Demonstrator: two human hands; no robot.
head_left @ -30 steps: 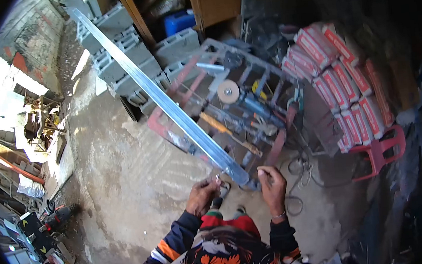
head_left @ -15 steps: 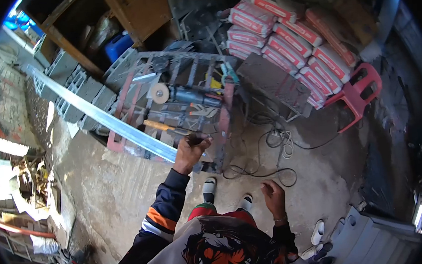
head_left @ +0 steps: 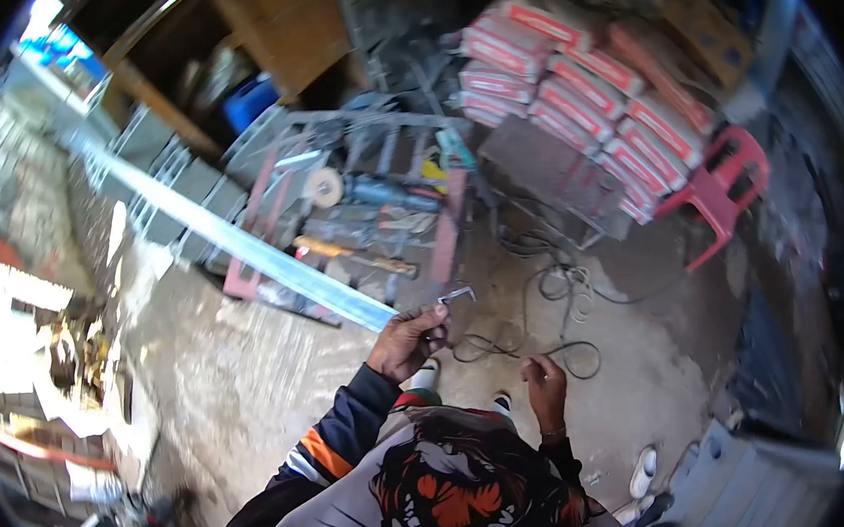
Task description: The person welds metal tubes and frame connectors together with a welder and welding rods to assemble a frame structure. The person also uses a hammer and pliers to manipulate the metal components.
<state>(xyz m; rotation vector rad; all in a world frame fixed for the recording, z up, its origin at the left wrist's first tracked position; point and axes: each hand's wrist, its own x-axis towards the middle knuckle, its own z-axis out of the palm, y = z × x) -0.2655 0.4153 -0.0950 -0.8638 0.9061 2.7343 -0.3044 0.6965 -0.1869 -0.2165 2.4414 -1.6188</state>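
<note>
My left hand (head_left: 407,345) pinches a small bent metal piece (head_left: 459,294) between thumb and fingers, in front of the near end of the work frame. Right behind that hand ends a long silver metal bar (head_left: 239,241), which slants across the low metal frame table (head_left: 444,226). A tool with an orange handle (head_left: 318,246) lies on the table beyond the hand. Farther back are an angle grinder (head_left: 391,194) and its tan disc (head_left: 323,187). My right hand (head_left: 547,390) hangs over the floor with its fingers curled in, no object showing in it.
Stacked red-and-white bags (head_left: 583,99) stand at the back right, beside a red plastic chair (head_left: 723,199). Black cable (head_left: 524,340) lies looped on the floor. Grey hollow blocks (head_left: 205,197) line the table's left side. Shoes (head_left: 644,472) sit at the lower right.
My left hand has come back from the table edge toward me and right, with the small bent metal piece now visible in it. My right hand has curled in more.
</note>
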